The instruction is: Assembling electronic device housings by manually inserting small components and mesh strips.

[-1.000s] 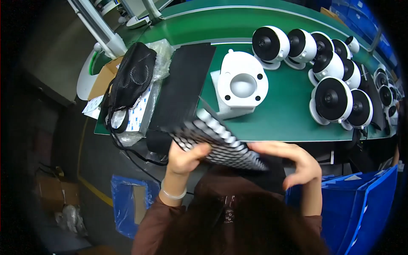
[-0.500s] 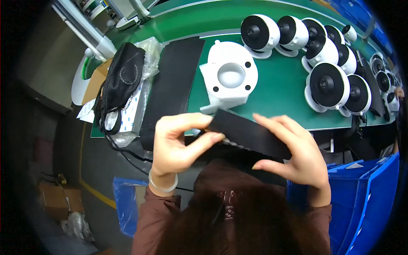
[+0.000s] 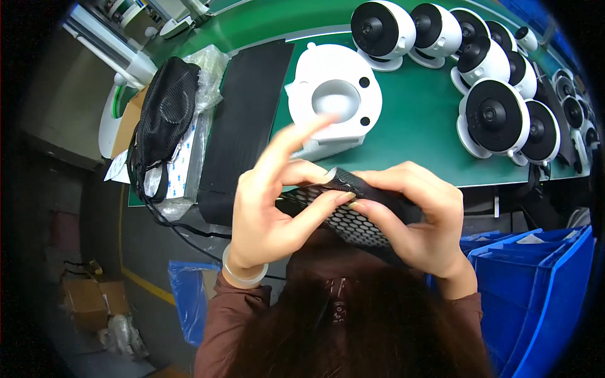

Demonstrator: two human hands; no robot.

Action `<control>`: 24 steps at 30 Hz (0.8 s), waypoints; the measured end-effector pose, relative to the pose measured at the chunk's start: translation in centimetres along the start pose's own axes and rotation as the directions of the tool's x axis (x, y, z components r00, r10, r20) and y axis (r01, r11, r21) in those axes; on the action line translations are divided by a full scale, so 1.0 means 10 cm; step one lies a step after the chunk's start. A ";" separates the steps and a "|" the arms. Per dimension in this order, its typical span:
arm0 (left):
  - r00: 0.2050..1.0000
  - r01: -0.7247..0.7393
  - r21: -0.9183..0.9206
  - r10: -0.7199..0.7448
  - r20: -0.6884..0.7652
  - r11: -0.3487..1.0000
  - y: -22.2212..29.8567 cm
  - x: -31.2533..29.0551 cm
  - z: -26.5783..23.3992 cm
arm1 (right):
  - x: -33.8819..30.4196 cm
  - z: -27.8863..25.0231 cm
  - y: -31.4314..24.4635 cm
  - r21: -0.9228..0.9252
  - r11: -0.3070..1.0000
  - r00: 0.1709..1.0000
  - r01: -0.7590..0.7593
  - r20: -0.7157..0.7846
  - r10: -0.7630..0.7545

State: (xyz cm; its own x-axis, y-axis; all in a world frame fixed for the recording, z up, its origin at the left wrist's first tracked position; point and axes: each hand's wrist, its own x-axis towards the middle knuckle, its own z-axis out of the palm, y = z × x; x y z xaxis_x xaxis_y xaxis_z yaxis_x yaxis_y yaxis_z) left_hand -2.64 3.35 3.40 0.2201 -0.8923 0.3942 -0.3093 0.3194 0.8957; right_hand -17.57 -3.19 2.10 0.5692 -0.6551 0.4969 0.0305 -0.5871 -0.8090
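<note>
Close to my body, in front of the table edge, I hold a black flexible sheet (image 3: 358,225) with a honeycomb of pale dots on one face. My left hand (image 3: 265,211) pinches its upper edge between thumb and a bent finger, with another finger stretched up. My right hand (image 3: 422,217) grips the same sheet, its thumb on the dotted face beside the left thumb. The sheet's top edge is bent over between the two thumbs. Just beyond stands a white plastic piece (image 3: 315,66) with a round hollow and black round pads; the raised left finger overlaps it in the view.
A long black mat (image 3: 249,94) lies left of the white piece. Farther left are a black mesh pouch (image 3: 169,110) and clear bubble wrap (image 3: 211,69). Several white-and-black round cameras (image 3: 495,116) stand at the right. Blue bins (image 3: 535,283) sit below the table's right side.
The sheet has been tilted, so its dotted face now shows. My right hand has moved left until its thumb meets the left one. A left finger has lifted. The whole view has shifted slightly.
</note>
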 end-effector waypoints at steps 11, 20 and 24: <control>0.983 -0.169 0.009 0.169 -0.067 0.986 -0.08 0.01 0.04 | -0.08 0.02 0.09 -0.070 0.997 0.997 0.017 -0.078 -0.022; 0.997 0.050 -0.087 -0.056 -0.059 0.995 -0.13 -0.13 0.04 | -0.15 0.01 -0.07 0.071 0.983 0.982 -0.170 -0.065 0.175; 0.990 -0.052 -0.187 0.027 -0.135 0.981 -0.15 -0.12 0.04 | -0.15 -0.07 -0.11 -0.113 0.992 0.996 -0.063 -0.063 0.057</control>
State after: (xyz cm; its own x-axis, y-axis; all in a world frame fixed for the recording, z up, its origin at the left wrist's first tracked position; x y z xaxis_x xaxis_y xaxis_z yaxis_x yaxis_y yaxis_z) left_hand -2.77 3.83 1.46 0.3346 -0.8323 0.4419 -0.1421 0.4191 0.8968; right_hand -18.98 -1.87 2.49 0.5173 -0.7159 0.4690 -0.0984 -0.5941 -0.7984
